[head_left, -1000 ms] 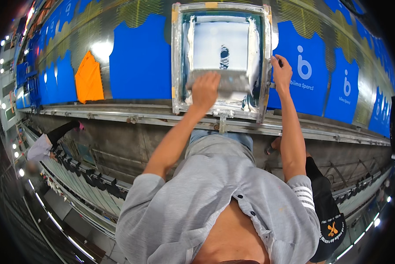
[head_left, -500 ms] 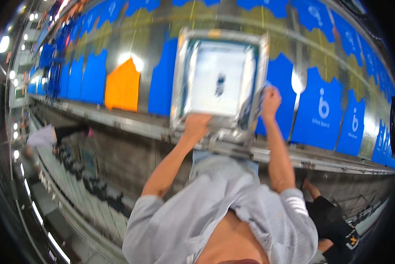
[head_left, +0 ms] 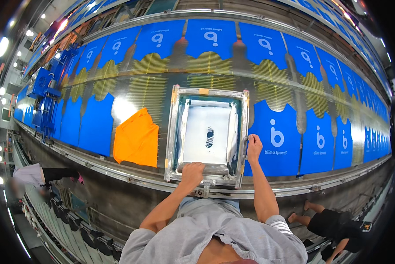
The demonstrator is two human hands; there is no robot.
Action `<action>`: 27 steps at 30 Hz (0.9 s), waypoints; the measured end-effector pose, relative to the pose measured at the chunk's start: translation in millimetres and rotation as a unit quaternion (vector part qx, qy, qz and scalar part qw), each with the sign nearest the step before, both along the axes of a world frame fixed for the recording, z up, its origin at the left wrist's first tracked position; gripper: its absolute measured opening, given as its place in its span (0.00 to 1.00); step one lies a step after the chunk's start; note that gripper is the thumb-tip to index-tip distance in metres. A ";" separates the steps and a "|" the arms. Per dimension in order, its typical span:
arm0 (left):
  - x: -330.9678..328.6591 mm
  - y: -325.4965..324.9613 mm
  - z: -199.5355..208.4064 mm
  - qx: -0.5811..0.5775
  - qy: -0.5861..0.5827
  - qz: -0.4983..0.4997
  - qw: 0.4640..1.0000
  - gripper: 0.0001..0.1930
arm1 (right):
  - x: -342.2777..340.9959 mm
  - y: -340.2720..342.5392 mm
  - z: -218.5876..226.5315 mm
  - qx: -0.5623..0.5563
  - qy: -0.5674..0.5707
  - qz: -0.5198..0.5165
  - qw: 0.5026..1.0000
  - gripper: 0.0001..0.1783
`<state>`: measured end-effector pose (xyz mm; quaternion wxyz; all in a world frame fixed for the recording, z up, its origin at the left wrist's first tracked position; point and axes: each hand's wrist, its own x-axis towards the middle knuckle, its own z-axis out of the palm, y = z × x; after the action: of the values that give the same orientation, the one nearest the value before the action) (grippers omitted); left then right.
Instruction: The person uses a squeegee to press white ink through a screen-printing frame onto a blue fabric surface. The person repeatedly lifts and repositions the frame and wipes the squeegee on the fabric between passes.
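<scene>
A metal-edged printing screen [head_left: 174,132] with a white centre and a dark printed-through mark lies over the table in front of me. Across its near end rests a grey squeegee [head_left: 212,169], and my left hand [head_left: 193,172] is closed on the squeegee's left part. My right hand [head_left: 254,147] pinches the screen's right edge. Immediately right of the screen lies a blue cut fabric piece [head_left: 274,160] bearing a white printed logo. An orange cloth [head_left: 136,141] sits crumpled to the screen's left. What lies beneath the screen is hidden.
Blue fabric pieces [head_left: 208,33] line both sides of the long table. A metal rail [head_left: 289,191] runs along its near edge. Blue machinery [head_left: 42,83] stands at the left. One person [head_left: 30,176] is at lower left, another in black [head_left: 333,224] at lower right.
The screen has shifted left along the table, over the spot beside the orange cloth, with both hands staying on it. The view has tilted, so the table shows lower in the picture.
</scene>
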<state>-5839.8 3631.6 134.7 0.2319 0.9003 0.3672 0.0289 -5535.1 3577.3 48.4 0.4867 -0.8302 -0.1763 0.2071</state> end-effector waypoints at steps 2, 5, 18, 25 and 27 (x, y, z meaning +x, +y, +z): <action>-0.1 -0.7 -4.5 0.006 0.000 -0.007 1.000 0.09 | -0.9 2.7 -2.9 -0.008 -0.041 0.006 0.999 0.13; -6.9 -16.6 -5.7 0.092 -0.068 0.008 0.993 0.07 | -2.6 6.5 -9.1 -0.007 -0.071 0.001 0.997 0.13; 85.8 141.3 17.0 0.006 0.105 -0.035 0.994 0.08 | -36.3 101.1 94.7 -0.197 -0.278 0.541 0.769 0.11; 137.1 294.6 -2.7 0.015 0.178 -0.043 0.983 0.19 | 40.9 220.1 60.5 -0.149 -0.342 0.495 0.785 0.11; 132.2 290.5 -14.0 0.048 0.154 -0.049 0.986 0.20 | 33.0 212.9 53.9 -0.123 -0.331 0.474 0.806 0.11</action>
<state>-5707.6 3922.2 120.7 0.1299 0.9211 0.3519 -0.1044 -5502.0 3790.1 102.2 0.1336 -0.7144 -0.6715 0.1444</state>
